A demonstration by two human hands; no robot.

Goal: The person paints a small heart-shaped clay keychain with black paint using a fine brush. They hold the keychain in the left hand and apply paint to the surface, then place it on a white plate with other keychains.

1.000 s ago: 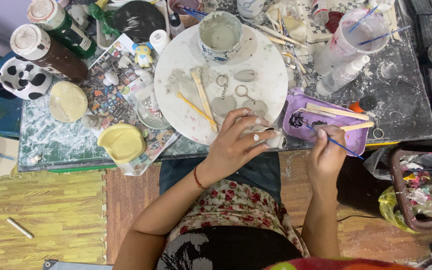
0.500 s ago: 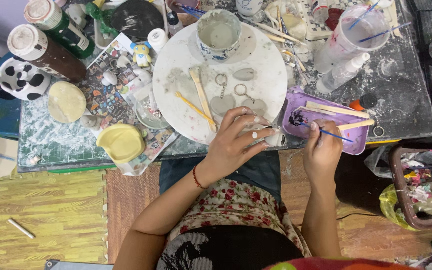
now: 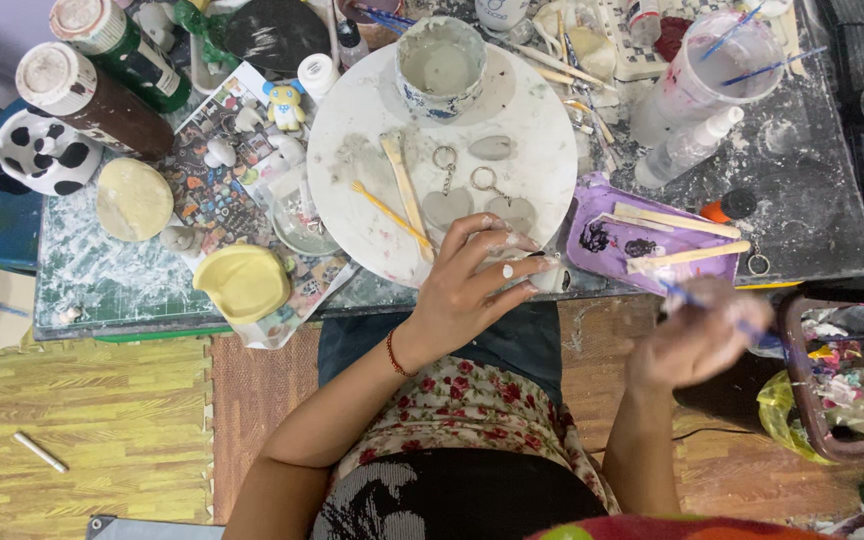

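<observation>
Left hand [image 3: 472,290] fingers pinch a small pale piece [image 3: 552,275] at the round board's [image 3: 352,130] edge; right hand [image 3: 697,335] (blurred) grips a thin brush [image 3: 742,325]. Steadying that piece firmly would likely keep brushwork neat.

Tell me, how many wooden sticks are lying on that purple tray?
2. One wooden stick lies across the upper part of the purple tray; the other stick lies below it, nearer the front edge. The blurred right hand might hide something beyond the tray's corner.

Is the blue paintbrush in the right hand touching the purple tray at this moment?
Cannot tell. In the head view the right hand is motion-blurred; its blue paintbrush tip overlaps the purple tray edge, but contact is unclear.
</observation>
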